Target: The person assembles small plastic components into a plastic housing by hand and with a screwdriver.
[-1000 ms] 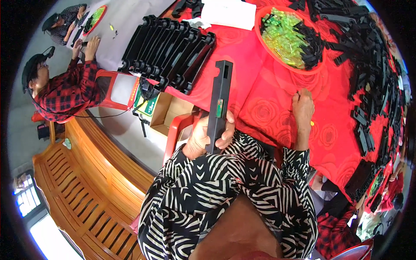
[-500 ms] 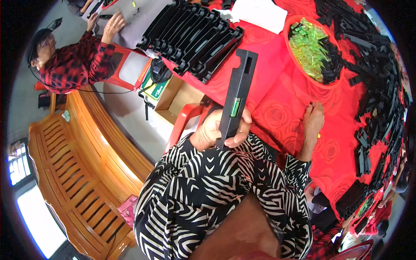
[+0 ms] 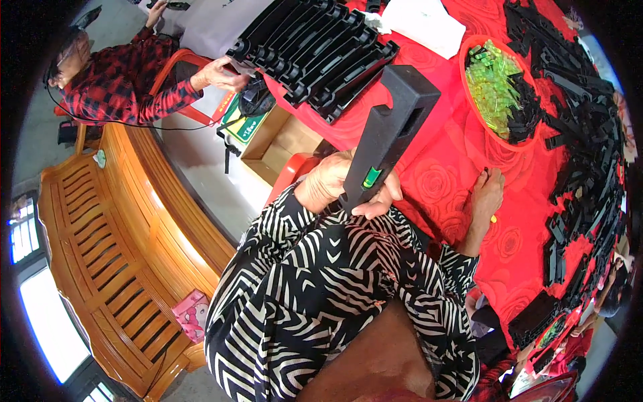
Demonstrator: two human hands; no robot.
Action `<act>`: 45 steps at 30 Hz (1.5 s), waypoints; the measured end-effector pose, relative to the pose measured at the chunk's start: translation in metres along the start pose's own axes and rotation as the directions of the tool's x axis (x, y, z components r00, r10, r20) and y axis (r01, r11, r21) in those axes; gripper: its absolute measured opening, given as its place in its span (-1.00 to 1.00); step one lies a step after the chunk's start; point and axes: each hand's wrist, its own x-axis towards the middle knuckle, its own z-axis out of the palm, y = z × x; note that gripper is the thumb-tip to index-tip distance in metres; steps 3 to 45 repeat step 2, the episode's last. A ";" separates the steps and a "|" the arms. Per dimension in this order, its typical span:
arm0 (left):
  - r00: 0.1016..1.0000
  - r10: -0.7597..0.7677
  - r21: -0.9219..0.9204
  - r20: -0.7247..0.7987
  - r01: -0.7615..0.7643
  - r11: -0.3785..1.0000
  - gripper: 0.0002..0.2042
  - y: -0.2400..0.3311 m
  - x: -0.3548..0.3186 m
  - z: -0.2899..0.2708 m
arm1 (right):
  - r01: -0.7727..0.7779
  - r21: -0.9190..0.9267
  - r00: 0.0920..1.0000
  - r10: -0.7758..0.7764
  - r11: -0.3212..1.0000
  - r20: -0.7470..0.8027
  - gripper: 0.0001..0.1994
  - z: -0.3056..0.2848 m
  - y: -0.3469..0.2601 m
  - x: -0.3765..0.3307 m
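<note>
My left hand [image 3: 328,181] is closed around the lower end of a black spirit level [image 3: 382,137] with a green vial set in its side. The level tilts up and away from me, its far end showing a hollow opening. On the red tablecloth [image 3: 429,177] rests my right hand [image 3: 487,195], fingers curled together; a small dark bit shows at the fingertips, too small to name. Beyond that hand stands an orange-red basin [image 3: 534,134] of green vials [image 3: 492,80] and small black parts [image 3: 526,110].
A row of black level bodies [image 3: 311,50] lies at the table's far left. Loose black parts [image 3: 569,154] pile along the right. White paper [image 3: 425,27] lies at the back. A cardboard box [image 3: 284,144], a wooden bench [image 3: 114,248] and a co-worker's hand [image 3: 224,74] are at left.
The level's far end has swung right and tipped toward the camera, still in my left hand. My right hand stays on the cloth. The co-worker's near hand has come down toward the black level bodies.
</note>
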 end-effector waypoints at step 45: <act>0.999 0.043 0.009 0.012 -0.043 0.999 -0.59 -0.001 -0.001 -0.003 | -0.041 0.009 0.999 0.040 0.999 0.029 -0.84 0.001 -0.001 -0.001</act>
